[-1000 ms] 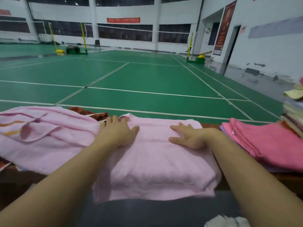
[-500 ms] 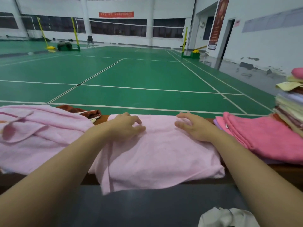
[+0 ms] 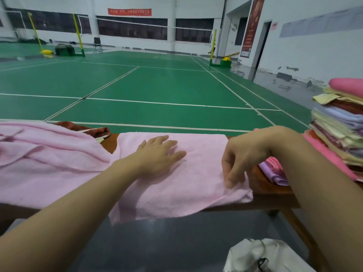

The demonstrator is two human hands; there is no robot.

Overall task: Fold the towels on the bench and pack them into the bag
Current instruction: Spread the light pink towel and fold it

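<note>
A pale pink towel [image 3: 176, 173] is laid across the middle of the bench [image 3: 275, 197], its near edge hanging over the front. It is pressed flat by the left hand [image 3: 157, 154], fingers straight, while its right end is pinched by the curled fingers of the right hand [image 3: 241, 160]. The folding step seems under way; next, that end would likely be carried leftward. Below the bench's right end, the white bag [image 3: 265, 256] is seen; its contents cannot be told.
</note>
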